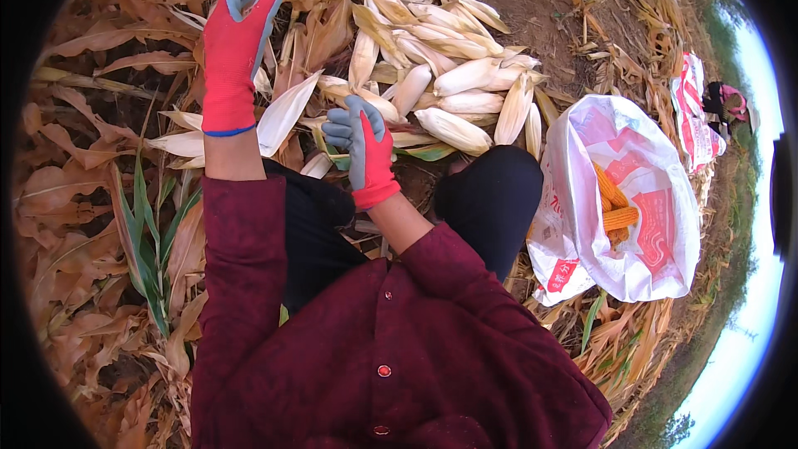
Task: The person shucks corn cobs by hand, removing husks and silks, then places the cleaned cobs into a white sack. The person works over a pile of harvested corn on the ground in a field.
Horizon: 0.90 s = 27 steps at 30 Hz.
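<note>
My left hand (240, 53), in a red knit glove with grey coated fingers, is raised over dry corn leaves at the upper left. Its thumb stands apart from the curled fingers, and no object shows between them. My right hand (368, 146), gloved alike, is held above the near edge of a pile of corn ears in pale husks (464, 75). Its fingers are bent and apart from the thumb; I see nothing in it. Between the hands lies a loose pale husk (287, 113).
To the right stands an open white woven sack (561, 274) with several husked orange corn cobs (617, 215) inside. Dry corn stalks and leaves (81, 212) cover the ground on the left. Farther right, a person (732, 103) is beside another red-and-white sack (692, 115).
</note>
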Available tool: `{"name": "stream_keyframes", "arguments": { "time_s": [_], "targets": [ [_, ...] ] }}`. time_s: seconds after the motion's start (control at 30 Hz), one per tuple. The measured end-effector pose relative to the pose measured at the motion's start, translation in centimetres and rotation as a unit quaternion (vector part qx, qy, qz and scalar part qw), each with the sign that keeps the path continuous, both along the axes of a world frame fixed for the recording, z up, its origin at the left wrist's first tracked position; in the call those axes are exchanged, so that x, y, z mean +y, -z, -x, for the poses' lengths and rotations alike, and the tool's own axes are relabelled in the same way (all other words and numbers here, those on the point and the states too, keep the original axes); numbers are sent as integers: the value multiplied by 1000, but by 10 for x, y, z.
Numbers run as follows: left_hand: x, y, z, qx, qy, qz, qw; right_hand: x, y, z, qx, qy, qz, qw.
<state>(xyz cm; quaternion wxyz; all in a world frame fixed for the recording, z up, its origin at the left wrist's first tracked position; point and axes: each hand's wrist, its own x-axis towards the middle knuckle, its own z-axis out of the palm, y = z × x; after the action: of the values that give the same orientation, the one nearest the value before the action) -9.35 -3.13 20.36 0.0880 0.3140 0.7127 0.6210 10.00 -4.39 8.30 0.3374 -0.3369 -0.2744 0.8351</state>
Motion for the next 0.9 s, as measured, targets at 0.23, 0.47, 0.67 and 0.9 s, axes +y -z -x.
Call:
{"name": "stream_keyframes", "arguments": {
  "time_s": [0.23,0.47,0.67,0.9],
  "targets": [
    [11,7,1,3,22,-12,1000,26,164,-60,-212,142,95,962],
    [31,8,0,-39,30,-48,998,95,213,-47,-244,205,73,945],
    [24,-12,-8,-31,8,11,999,90,240,11,-510,-37,-339,790],
    [26,8,5,92,22,-72,993,56,237,34,-434,-346,-605,570]
  ]
}}
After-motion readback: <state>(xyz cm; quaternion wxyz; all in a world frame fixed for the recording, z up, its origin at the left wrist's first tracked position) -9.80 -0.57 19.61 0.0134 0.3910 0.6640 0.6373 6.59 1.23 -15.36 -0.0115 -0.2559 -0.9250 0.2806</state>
